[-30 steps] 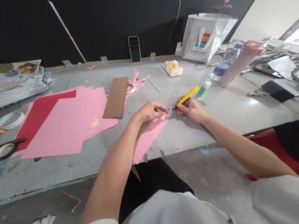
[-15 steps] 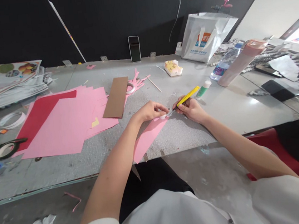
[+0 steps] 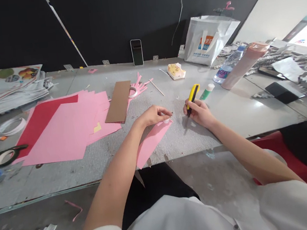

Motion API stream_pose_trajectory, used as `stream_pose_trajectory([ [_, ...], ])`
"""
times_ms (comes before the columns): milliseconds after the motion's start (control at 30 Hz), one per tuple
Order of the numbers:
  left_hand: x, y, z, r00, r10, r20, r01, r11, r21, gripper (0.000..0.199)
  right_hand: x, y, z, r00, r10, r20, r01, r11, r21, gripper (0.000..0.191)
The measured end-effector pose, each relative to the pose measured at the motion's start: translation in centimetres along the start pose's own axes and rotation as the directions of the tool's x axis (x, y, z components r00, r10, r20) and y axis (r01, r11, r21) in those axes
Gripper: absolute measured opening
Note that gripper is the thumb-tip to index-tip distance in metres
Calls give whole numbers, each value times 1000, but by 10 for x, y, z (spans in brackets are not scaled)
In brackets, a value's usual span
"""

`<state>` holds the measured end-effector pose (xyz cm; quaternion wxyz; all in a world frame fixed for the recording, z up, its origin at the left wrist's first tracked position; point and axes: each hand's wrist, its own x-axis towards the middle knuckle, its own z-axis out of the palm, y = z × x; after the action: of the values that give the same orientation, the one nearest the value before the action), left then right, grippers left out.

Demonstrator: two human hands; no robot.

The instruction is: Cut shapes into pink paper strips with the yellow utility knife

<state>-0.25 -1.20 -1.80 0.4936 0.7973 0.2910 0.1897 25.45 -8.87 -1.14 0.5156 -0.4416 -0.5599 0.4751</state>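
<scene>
My left hand (image 3: 155,115) is closed over the upper end of a pink paper strip (image 3: 153,142), its fingertips pinching a small white piece (image 3: 166,121). The strip slants down to the table's front edge. To the right, my right hand (image 3: 201,113) is wrapped round a yellow utility knife (image 3: 193,97), which is tilted with its blade end down, apart from the paper. Just beyond that hand lies a green glue stick (image 3: 207,92) with a white cap.
Pink sheets (image 3: 64,132), brown cardboard (image 3: 118,102) and tape rolls (image 3: 12,126) lie left. A phone (image 3: 136,52) leans on the back wall. A tissue pack (image 3: 176,71), white bag (image 3: 208,42) and bottle (image 3: 229,64) stand farther back and right. Another person's hand shows at the right edge.
My right hand has drawn the yellow knife away from the strip's upper end and turned it more upright. My left hand stays on the strip. The view has shifted slightly.
</scene>
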Motion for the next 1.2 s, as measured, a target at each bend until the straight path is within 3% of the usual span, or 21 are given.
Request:
stream_pose_trajectory([
  [100,-1,5,-1,1000,-18,-9,18,999,46,29,-14,-13,-7,996,-71,48,81,960,-269,50],
  [200,0,9,-4,1000,-29,-7,30,995,100,27,-34,-28,-3,956,-120,268,263,756,-600,42],
  [300,3,11,-7,1000,-23,1,23,988,152,21,-48,-35,15,810,-151,566,549,532,-645,27],
  [367,4,11,-9,1000,-24,20,20,985,172,18,-51,-34,29,727,-133,673,649,453,-611,33],
  [467,5,14,-12,999,-27,44,18,982,189,15,-52,-28,41,684,-124,719,690,432,-581,49],
  [533,5,17,-14,998,-25,57,13,979,206,15,-54,-24,45,693,-133,709,681,444,-582,54],
  [700,9,27,-20,994,-55,97,28,966,257,18,-67,-19,59,764,-159,625,622,436,-650,55],
  [833,16,32,-25,983,-82,163,33,958,284,18,-75,-19,79,778,-179,602,622,357,-697,50],
  [1067,20,29,-32,976,-92,198,15,932,363,18,-86,-16,115,823,-171,542,568,288,-771,41],
  [1200,15,28,-32,966,-133,223,55,944,324,15,-90,-20,135,832,-151,533,553,280,-784,34],
])
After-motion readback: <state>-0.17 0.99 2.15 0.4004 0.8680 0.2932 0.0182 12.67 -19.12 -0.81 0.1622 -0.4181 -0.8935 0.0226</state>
